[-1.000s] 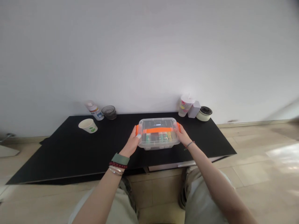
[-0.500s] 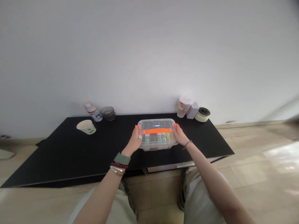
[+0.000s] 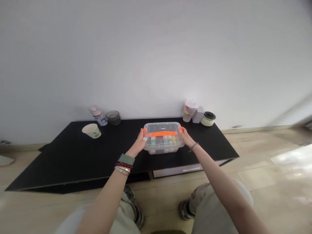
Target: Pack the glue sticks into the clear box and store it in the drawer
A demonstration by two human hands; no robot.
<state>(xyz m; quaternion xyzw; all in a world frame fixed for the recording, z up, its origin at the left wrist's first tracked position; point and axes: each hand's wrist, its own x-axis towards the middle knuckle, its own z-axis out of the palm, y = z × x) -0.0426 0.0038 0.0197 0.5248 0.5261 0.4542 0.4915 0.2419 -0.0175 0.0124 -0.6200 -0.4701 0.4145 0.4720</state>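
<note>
A clear plastic storage box (image 3: 162,146) with orange side clips and an orange strip (image 3: 162,133) across its lid sits over the middle of the black table. Several coloured cylindrical items show through its walls. My left hand (image 3: 138,143) grips the box's left end at the orange clip, and my right hand (image 3: 187,137) grips the right end at the other clip. I cannot tell whether the box touches the tabletop.
The black table (image 3: 60,167) stands against a white wall. A paper cup (image 3: 91,131), spray can (image 3: 98,116) and dark glass jar (image 3: 113,117) stand at back left. A lidded plastic cup (image 3: 189,110), white box (image 3: 198,114) and black-lidded round container (image 3: 208,119) stand at back right.
The view has tilted and drawn back, so the table and box sit slightly higher and smaller, and my feet now show. Both hands stay on the box's ends.
</note>
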